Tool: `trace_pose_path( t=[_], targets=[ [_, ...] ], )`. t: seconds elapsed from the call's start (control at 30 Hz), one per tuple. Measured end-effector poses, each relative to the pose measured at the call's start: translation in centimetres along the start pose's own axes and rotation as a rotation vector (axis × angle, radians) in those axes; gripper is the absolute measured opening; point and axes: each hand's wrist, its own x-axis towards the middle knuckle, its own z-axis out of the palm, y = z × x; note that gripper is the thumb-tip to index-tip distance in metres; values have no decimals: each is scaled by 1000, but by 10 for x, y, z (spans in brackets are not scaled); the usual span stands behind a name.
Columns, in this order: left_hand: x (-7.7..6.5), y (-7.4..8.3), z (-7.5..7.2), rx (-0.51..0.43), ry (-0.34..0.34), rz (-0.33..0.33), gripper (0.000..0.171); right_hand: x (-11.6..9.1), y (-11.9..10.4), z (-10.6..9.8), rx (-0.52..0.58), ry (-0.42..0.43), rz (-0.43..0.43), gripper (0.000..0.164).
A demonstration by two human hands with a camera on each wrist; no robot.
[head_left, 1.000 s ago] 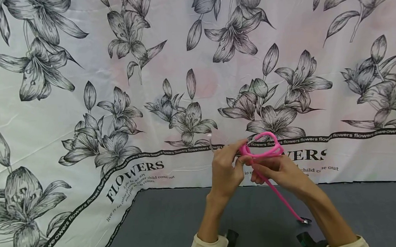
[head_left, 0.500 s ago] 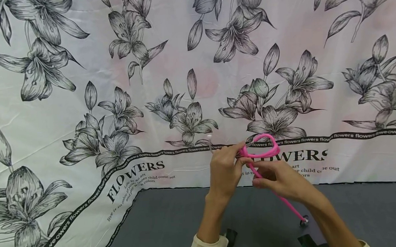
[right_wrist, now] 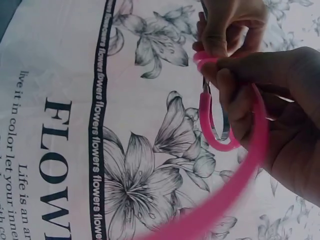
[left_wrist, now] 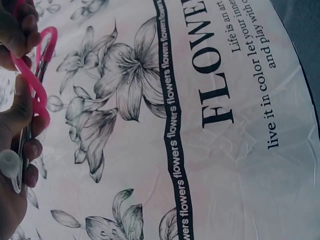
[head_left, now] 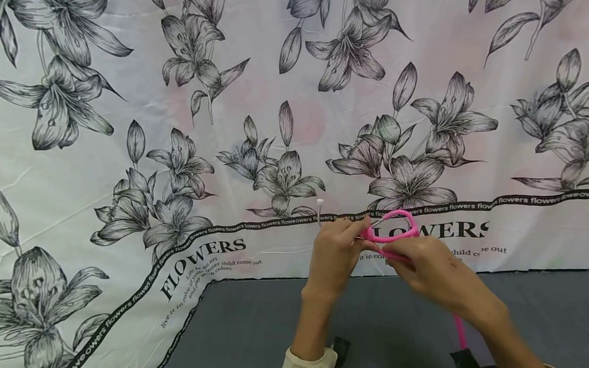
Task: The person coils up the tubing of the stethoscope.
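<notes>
A pink stethoscope is held up in front of the floral cloth, its pink tubing (head_left: 392, 238) bent into a loop beside metal ear tubes. My left hand (head_left: 330, 257) grips the metal ear tubes where the tubing crosses them. A white earpiece (head_left: 320, 202) sticks up past that hand; it shows larger as the white ear tip (left_wrist: 9, 162) in the left wrist view. Close by on the right, my right hand (head_left: 431, 266) pinches the pink tubing just below the loop. The loose tube (right_wrist: 215, 210) hangs down from this hand in the right wrist view. The chest piece is hidden.
A white cloth (head_left: 248, 69) printed with flowers and lettering hangs behind and spreads left. Below the hands lies a dark grey surface (head_left: 242, 331). Black wrist gear (head_left: 466, 361) shows by the right forearm.
My right hand has turned and shifted slightly right, still with the tubing. The loop sits slightly lower. The chest piece, visible below earlier, is out of sight now. My left hand keeps its grip.
</notes>
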Motion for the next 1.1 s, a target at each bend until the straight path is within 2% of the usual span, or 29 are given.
trace_pose_path(
  t=[0.13, 0.3, 0.5, 0.63, 0.77, 0.83, 0.9, 0.93, 0.97, 1.0, 1.07, 1.1],
  targets=[
    [1, -3, 0, -20, -53, 51, 39, 0, -2, 0, -125, 120, -89, 21],
    [2, -2, 0, -12, -132, 116, 41, 2, -1, 2, -260, 226, -135, 25],
    [4, 0, -5, -4, -243, 193, 40, 4, 9, 3, -353, 266, -192, 31],
    [4, -2, -4, -82, -301, 242, 32, 4, 17, 1, -351, 295, -198, 30],
    [2, -5, -2, -193, -320, 280, 28, 4, 25, -1, -305, 323, -222, 28],
    [2, -7, -2, -253, -319, 294, 29, 4, 29, -2, -265, 328, -242, 12],
    [2, -10, -2, -297, -318, 311, 29, 3, 33, -4, -202, 323, -253, 24],
    [2, -10, -2, -312, -319, 320, 28, 3, 35, -6, -161, 314, -259, 33],
    [2, -11, -2, -321, -322, 333, 28, 3, 36, -7, -107, 293, -261, 33],
    [3, -11, -2, -329, -324, 348, 27, 3, 38, -9, -56, 273, -257, 29],
    [4, -11, -2, -346, -335, 381, 26, 1, 43, -13, 68, 208, -240, 10],
    [5, -11, -2, -359, -342, 396, 27, 0, 45, -15, 138, 172, -228, 17]
  ],
)
